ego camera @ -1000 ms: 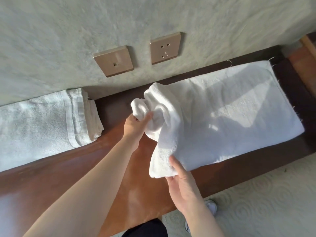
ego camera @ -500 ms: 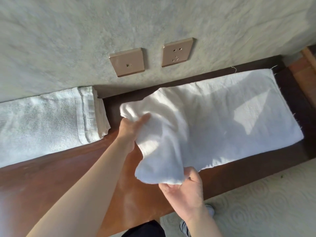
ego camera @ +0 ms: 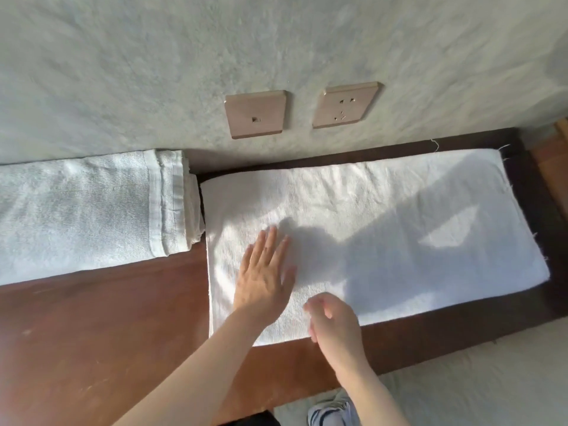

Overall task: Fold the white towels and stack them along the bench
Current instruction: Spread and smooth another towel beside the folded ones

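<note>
A left hand (ego camera: 264,278) is pressing flat, fingers spread, on a folded white towel (ego camera: 384,229) lying on the table (ego camera: 101,327); the right hand (ego camera: 335,318) is hovering loosely curled, holding nothing. Soft, light and floppy, the towel is likely best pinched at its corners, beside an already folded towel (ego camera: 92,210).

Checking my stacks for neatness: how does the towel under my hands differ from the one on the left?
The towel under your hands lies flat, its top smooth and plain; the left towel shows a hemmed band and bunched layers at its end. Sunlight and hand shadows cross the first; the left looks greyer. Both are white, on the bench.
</note>
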